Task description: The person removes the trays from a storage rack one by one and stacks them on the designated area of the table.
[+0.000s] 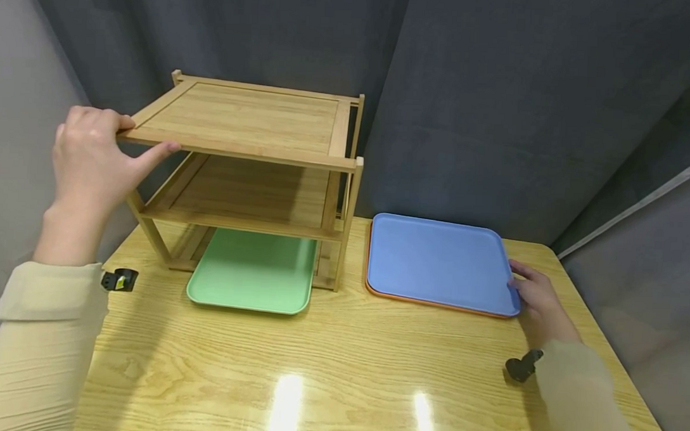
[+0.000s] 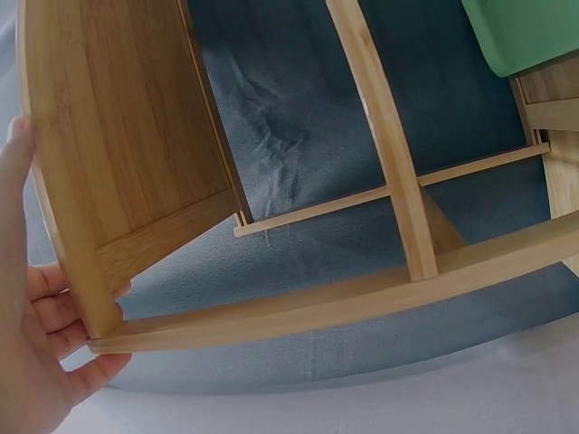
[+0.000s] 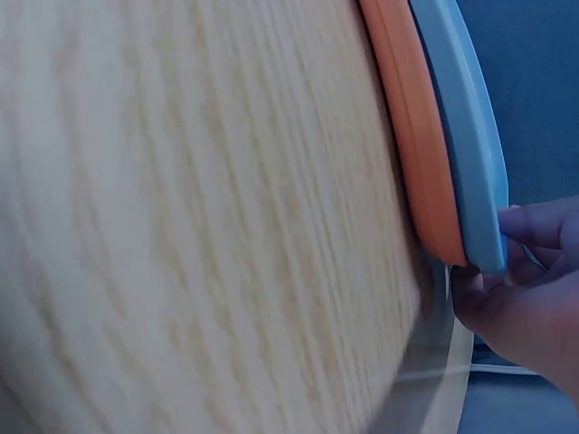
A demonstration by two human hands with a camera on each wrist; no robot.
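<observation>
On the wooden bench (image 1: 339, 367), seen from the head camera, a bamboo rack (image 1: 249, 174) with three levels stands at the back left against a dark curtain (image 1: 497, 106). The left hand (image 1: 92, 162) grips the front left corner of the rack's top shelf, fingers curled over the top edge and the thumb pressed beneath it. A green tray (image 1: 252, 272) lies on the bench in the rack's lowest level, its near half sticking out in front. To the right of the rack, just beside it, a blue tray (image 1: 437, 263) sits stacked on an orange tray (image 1: 433, 302), of which only the rim shows. The right hand (image 1: 538, 298) holds the near right corner of the blue tray, fingers hooked at its edge.

In the left wrist view, the left hand (image 2: 36, 334) sits at the rack's (image 2: 136, 163) corner from below, fingers (image 2: 54, 312) wrapped against the shelf frame; a corner of the green tray (image 2: 529, 32) shows at the top right.

In the right wrist view, the fingers (image 3: 534, 226) of the right hand (image 3: 525, 298) pinch the blue tray's (image 3: 461, 136) rim, which lies directly on the orange tray (image 3: 412, 136), both resting on the bench (image 3: 181, 226).
</observation>
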